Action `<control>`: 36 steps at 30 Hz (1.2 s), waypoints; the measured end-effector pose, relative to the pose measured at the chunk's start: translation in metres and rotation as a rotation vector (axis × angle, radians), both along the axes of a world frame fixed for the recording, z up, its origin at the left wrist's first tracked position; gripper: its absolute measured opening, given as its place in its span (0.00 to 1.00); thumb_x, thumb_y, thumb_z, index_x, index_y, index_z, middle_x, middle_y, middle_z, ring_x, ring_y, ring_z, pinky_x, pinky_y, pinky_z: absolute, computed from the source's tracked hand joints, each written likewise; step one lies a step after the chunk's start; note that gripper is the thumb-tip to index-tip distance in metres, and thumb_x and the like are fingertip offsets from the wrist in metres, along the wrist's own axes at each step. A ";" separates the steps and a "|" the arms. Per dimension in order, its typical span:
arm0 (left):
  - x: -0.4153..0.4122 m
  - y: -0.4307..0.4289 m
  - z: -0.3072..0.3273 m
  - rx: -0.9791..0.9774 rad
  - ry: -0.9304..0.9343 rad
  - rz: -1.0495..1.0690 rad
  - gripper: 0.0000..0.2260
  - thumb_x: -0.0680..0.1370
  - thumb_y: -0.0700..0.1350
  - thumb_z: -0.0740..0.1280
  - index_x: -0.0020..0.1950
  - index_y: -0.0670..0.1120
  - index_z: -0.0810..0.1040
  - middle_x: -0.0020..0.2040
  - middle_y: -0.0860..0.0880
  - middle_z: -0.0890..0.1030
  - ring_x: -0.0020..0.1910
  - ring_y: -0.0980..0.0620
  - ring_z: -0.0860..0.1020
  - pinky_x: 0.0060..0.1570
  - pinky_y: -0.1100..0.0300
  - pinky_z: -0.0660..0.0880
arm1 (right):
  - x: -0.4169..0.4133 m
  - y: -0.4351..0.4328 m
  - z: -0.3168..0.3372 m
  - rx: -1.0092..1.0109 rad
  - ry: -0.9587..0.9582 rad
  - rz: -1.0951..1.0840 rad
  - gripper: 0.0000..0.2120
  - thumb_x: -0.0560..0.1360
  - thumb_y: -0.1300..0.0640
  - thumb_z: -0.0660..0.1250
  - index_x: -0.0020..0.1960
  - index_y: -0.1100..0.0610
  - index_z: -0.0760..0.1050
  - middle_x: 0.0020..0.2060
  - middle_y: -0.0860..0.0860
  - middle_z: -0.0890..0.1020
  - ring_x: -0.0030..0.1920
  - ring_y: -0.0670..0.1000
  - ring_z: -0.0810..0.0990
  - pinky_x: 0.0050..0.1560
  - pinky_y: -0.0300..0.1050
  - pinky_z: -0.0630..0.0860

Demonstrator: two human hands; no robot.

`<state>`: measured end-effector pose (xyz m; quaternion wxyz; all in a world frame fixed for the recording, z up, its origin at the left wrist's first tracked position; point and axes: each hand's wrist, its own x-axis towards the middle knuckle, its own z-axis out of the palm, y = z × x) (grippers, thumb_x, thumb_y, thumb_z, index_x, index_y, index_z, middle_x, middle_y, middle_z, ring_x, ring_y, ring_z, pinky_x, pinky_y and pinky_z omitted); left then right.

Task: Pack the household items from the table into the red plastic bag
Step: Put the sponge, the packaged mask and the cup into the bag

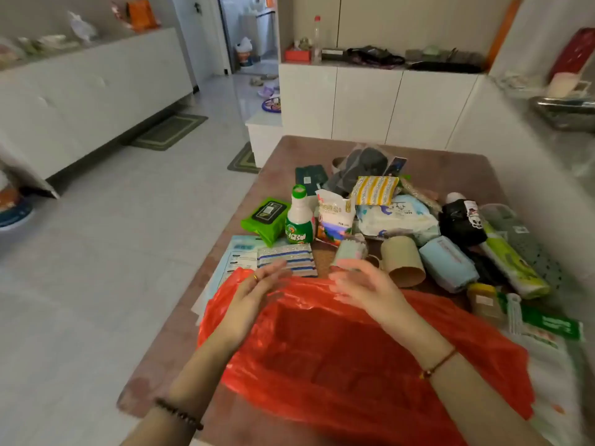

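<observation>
- Beneath left hand point(252, 299) and right hand point(367, 286) lay the red plastic bag point(354, 365), flat.
- Hands were apart, fingers loose, holding nothing.
- Household items point(397, 217) lay beyond; next, probably, parting the bag's mouth.

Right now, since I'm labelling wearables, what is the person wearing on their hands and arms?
No sleeves show. The left hand has a thin gold-coloured ring, its wrist a dark brown beaded bracelet. The right hand shows no ring; its wrist wears a thin reddish cord bracelet with beads.
</observation>
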<state>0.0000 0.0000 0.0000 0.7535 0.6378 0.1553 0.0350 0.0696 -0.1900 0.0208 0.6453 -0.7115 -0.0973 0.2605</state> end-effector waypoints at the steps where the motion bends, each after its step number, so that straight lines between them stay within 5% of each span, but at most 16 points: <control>1: 0.017 0.012 -0.001 0.001 0.000 0.060 0.10 0.79 0.41 0.58 0.57 0.47 0.76 0.51 0.51 0.82 0.52 0.54 0.79 0.51 0.64 0.76 | 0.016 0.016 -0.004 -0.022 0.026 -0.018 0.13 0.74 0.62 0.66 0.58 0.53 0.73 0.53 0.54 0.79 0.54 0.52 0.80 0.52 0.42 0.79; 7: 0.093 0.071 -0.024 -0.039 0.274 0.193 0.10 0.79 0.40 0.58 0.58 0.42 0.74 0.45 0.49 0.76 0.42 0.53 0.72 0.43 0.62 0.69 | 0.087 0.101 -0.051 -0.348 0.103 -0.078 0.26 0.71 0.57 0.70 0.66 0.60 0.68 0.59 0.57 0.78 0.58 0.57 0.78 0.62 0.54 0.74; 12: 0.124 0.101 -0.066 0.139 0.509 0.103 0.20 0.78 0.43 0.61 0.70 0.43 0.66 0.67 0.41 0.71 0.65 0.43 0.70 0.65 0.52 0.66 | 0.109 0.128 -0.086 -0.607 0.088 -0.119 0.25 0.71 0.56 0.71 0.64 0.64 0.68 0.61 0.59 0.76 0.60 0.57 0.76 0.61 0.49 0.72; 18: 0.141 0.096 -0.084 0.083 0.539 -0.020 0.28 0.75 0.40 0.66 0.73 0.43 0.58 0.69 0.39 0.69 0.63 0.42 0.73 0.64 0.50 0.71 | 0.111 0.140 -0.102 -0.852 -0.024 -0.173 0.35 0.65 0.52 0.74 0.66 0.60 0.63 0.64 0.60 0.70 0.65 0.60 0.69 0.64 0.49 0.68; 22: 0.142 0.100 -0.084 0.053 0.519 -0.046 0.30 0.74 0.37 0.68 0.73 0.41 0.60 0.66 0.38 0.71 0.56 0.44 0.75 0.53 0.56 0.73 | 0.113 0.133 -0.099 -0.662 0.096 -0.162 0.28 0.64 0.57 0.77 0.60 0.62 0.72 0.59 0.57 0.78 0.59 0.56 0.77 0.59 0.45 0.73; 25: 0.139 0.104 -0.077 0.000 0.462 -0.112 0.24 0.74 0.36 0.67 0.68 0.38 0.66 0.54 0.42 0.78 0.46 0.49 0.77 0.47 0.59 0.76 | 0.115 0.121 -0.081 -0.485 0.135 -0.156 0.23 0.68 0.62 0.74 0.61 0.61 0.74 0.60 0.56 0.79 0.58 0.54 0.78 0.58 0.43 0.73; 31: 0.125 0.110 -0.060 -0.106 0.368 -0.260 0.20 0.70 0.48 0.70 0.60 0.46 0.72 0.54 0.47 0.81 0.50 0.50 0.81 0.48 0.57 0.79 | 0.116 0.108 -0.048 -0.215 0.151 -0.057 0.17 0.71 0.58 0.71 0.59 0.56 0.75 0.55 0.52 0.82 0.54 0.51 0.81 0.57 0.49 0.78; 34: 0.120 0.118 -0.053 -0.096 0.287 -0.117 0.17 0.69 0.47 0.71 0.56 0.46 0.75 0.53 0.45 0.83 0.48 0.47 0.82 0.47 0.56 0.80 | 0.123 0.116 -0.046 -0.112 0.151 -0.185 0.09 0.77 0.53 0.62 0.52 0.57 0.76 0.52 0.57 0.82 0.50 0.52 0.81 0.54 0.46 0.78; 36: 0.115 0.130 -0.049 -0.133 0.213 0.066 0.10 0.73 0.44 0.68 0.54 0.47 0.76 0.49 0.46 0.84 0.45 0.48 0.83 0.43 0.56 0.81 | 0.133 0.117 -0.055 -0.318 -0.053 -0.238 0.09 0.77 0.55 0.63 0.54 0.58 0.76 0.57 0.59 0.80 0.51 0.51 0.79 0.56 0.45 0.75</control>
